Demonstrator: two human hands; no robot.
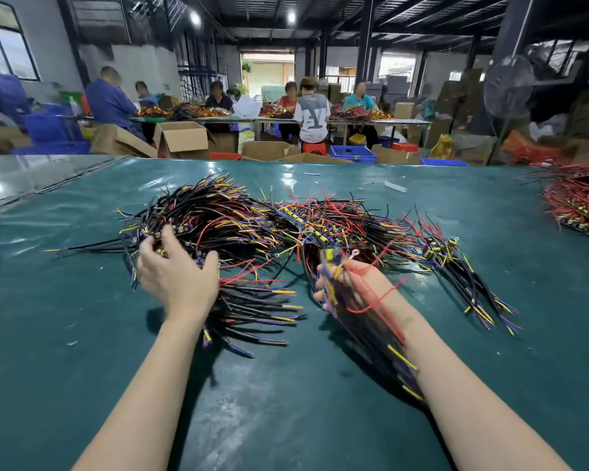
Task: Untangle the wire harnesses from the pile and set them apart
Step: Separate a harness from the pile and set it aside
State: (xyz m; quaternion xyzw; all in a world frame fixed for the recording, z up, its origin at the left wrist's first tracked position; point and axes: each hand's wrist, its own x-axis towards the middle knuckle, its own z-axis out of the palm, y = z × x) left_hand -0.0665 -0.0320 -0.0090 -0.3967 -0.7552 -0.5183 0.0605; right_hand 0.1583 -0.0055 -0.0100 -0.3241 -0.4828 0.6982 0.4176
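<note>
A big tangled pile of wire harnesses, black, red, yellow and purple, sprawls across the middle of the green table. My left hand rests on the pile's left part, its fingers curled into the black wires there. My right hand grips one harness lifted off the table; its blurred black wires with yellow tips trail back along my forearm, and a red wire loops over my wrist. A ring terminal sticks up above my right fingers.
A second heap of mostly red harnesses lies at the table's far right edge. Small white scraps lie near the far edge. Beyond the table, several people sit at benches among cardboard boxes and blue crates.
</note>
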